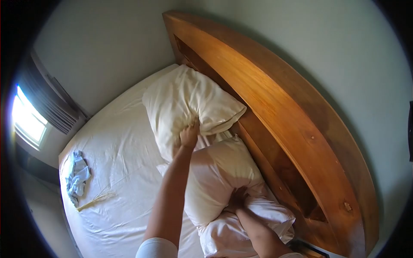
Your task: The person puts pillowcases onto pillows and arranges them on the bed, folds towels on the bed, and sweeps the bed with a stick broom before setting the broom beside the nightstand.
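A cream pillow [167, 101] lies at the far side of the bed, near the headboard. My left hand [189, 135] is closed on its near edge, and creases spread through the fabric from my fingers. Closer to me is a second cream pillow [219, 165], partly in shadow. At its near edge, my right hand [236, 200] is closed on the cloth, its fingers dark and partly tucked into the folds. Beneath that hand and forearm lies another pillow in a shiny, wrinkled case [223, 238].
The wooden headboard [275, 99] curves along the right, with a recessed shelf. On the white-sheeted mattress [116, 146] lie a crumpled light-blue cloth [77, 176] and a bundle of pale straw-like bristles [97, 200]. A bright window [28, 116] with a grey curtain [49, 96] stands at left.
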A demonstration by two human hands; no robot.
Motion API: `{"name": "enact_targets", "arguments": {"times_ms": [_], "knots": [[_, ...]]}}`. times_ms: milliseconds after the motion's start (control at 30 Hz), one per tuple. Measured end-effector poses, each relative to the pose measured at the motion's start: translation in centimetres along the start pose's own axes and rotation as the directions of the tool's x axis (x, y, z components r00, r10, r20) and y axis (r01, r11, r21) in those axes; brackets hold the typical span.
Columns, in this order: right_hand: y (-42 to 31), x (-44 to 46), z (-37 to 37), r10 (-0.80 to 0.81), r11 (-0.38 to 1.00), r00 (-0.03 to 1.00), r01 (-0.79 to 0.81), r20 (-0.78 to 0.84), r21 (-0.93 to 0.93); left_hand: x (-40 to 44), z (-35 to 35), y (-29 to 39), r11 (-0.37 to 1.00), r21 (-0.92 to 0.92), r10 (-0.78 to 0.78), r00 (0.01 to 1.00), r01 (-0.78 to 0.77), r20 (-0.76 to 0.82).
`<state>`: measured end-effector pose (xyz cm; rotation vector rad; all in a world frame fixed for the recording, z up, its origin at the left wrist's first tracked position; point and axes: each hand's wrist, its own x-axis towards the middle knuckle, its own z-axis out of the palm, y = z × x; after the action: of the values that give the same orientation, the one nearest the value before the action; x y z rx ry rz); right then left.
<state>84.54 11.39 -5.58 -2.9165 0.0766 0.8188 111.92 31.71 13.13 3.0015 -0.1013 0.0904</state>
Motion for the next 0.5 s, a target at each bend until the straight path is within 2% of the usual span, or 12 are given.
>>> {"name": "enact_targets", "arguments": {"times_ms": [33, 67, 100, 167, 233, 300, 333, 367, 400, 433, 467, 500], "knots": [[0.0, 0.5, 0.7, -0.006, 0.997, 0.999, 0.002, -0.042, -0.077, -1.2, 3.8, -0.2, 0.998, 0.025, 0.054, 0.977, -0.050, -0.206], [0.2, 0.7, 1.4, -0.016, 0.988, 0.996, 0.003, -0.086, -0.153, -3.0, 4.3, 0.2, 0.997, -0.036, 0.057, 0.987, -0.064, -0.152], [0.5, 0.6, 1.1, -0.012, 0.988, 0.996, -0.002, -0.085, -0.154, -4.0, 4.1, 0.6, 0.993, -0.095, 0.065, 0.993, -0.075, -0.103], [0.3, -0.4, -1.5, -0.061, 0.997, 0.996, 0.064, 0.058, -0.041, -4.2, 2.6, 0.9, 0.992, -0.103, 0.068, 0.997, -0.072, -0.041], [0.2, -0.8, -2.8, -0.081, 0.996, 0.994, 0.083, 0.079, -0.021, -5.0, 2.4, 0.5, 0.993, -0.099, 0.066, 0.997, -0.062, 0.033], [0.1, -0.9, -1.7, -0.103, 0.995, 0.990, 0.104, 0.096, -0.003, -5.7, 2.4, -0.2, 0.926, -0.262, 0.264, 0.963, -0.270, -0.059], [0.1, 0.1, 0.9, -0.073, 0.986, 0.989, 0.052, -0.131, -0.156, -6.5, 2.0, -0.2, 0.927, -0.257, 0.266, 0.962, -0.272, -0.057], [0.1, 0.5, 2.7, -0.075, 0.956, 0.933, -0.033, -0.352, -0.290, -7.8, 1.6, 0.0, 0.920, -0.240, 0.283, 0.948, -0.312, -0.145], [0.1, 0.0, 0.9, -0.076, 0.958, 0.934, -0.029, -0.349, -0.286, -9.6, 1.1, 0.1, 0.911, -0.219, 0.299, 0.926, -0.349, -0.230], [-0.1, -1.1, -4.1, -0.048, 0.990, 0.996, 0.039, -0.069, -0.135, -12.0, 0.2, 0.2, 0.922, -0.231, 0.234, 0.922, -0.311, -0.308], [-0.3, -1.9, -6.9, -0.066, 0.998, 0.973, 0.060, 0.219, 0.032, -14.8, -0.6, 0.3, 0.930, -0.245, 0.167, 0.909, -0.274, -0.383], [-0.3, -2.0, -6.4, -0.072, 0.997, 0.972, 0.065, 0.224, 0.036, -18.0, -0.7, 0.8, 0.949, -0.278, 0.002, 0.884, -0.149, -0.468]]}}
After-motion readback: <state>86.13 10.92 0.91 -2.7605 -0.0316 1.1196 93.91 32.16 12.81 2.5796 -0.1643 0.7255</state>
